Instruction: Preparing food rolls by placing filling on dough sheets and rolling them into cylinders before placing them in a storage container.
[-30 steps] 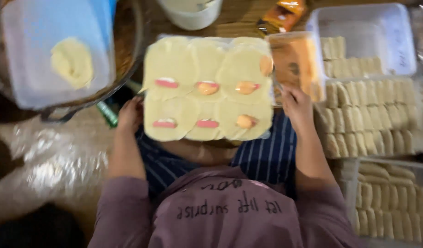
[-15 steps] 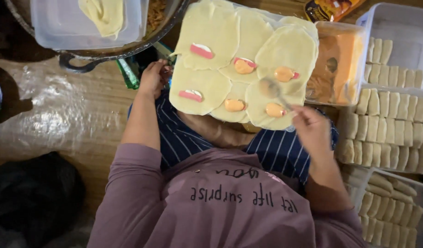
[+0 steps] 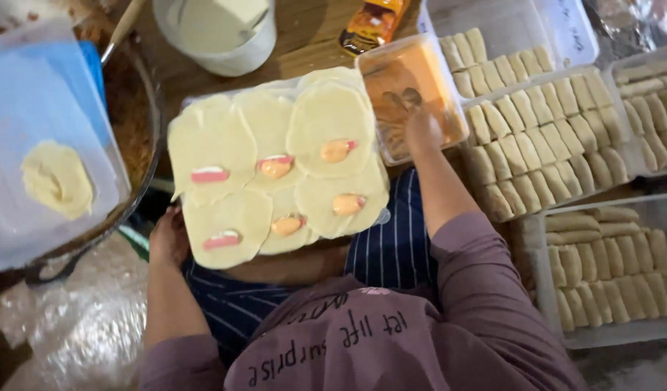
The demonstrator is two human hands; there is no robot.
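- The right hand (image 3: 423, 130) reaches into the orange tub (image 3: 411, 94), fingers down among the orange filling; whether they pinch anything I cannot tell.
- The left hand (image 3: 168, 239) sits at the lower left edge of the board (image 3: 275, 108), fingers hidden under it, seemingly holding that edge.
- The board rests on the person's lap over a striped apron (image 3: 391, 253) and tilts a little to the left.
- Six pale round wrappers (image 3: 326, 119) cover the board in two rows, overlapping each other.
- Each wrapper carries a small piece of filling (image 3: 337, 150): pink-and-white sticks on the left pair, orange-topped pieces on the other four.
- The orange tub touches the board's upper right corner.
- Right of the tub, clear trays (image 3: 616, 333) hold tight rows of rolls (image 3: 536, 137).
- At the left, a blue-white lid (image 3: 29, 94) carries a heap of dough (image 3: 56, 177) and lies over a metal pan (image 3: 141, 123) of brown crumbs.
- A white cup (image 3: 224, 32) of pale liquid stands above the board, an orange packet (image 3: 369, 22) beside it.
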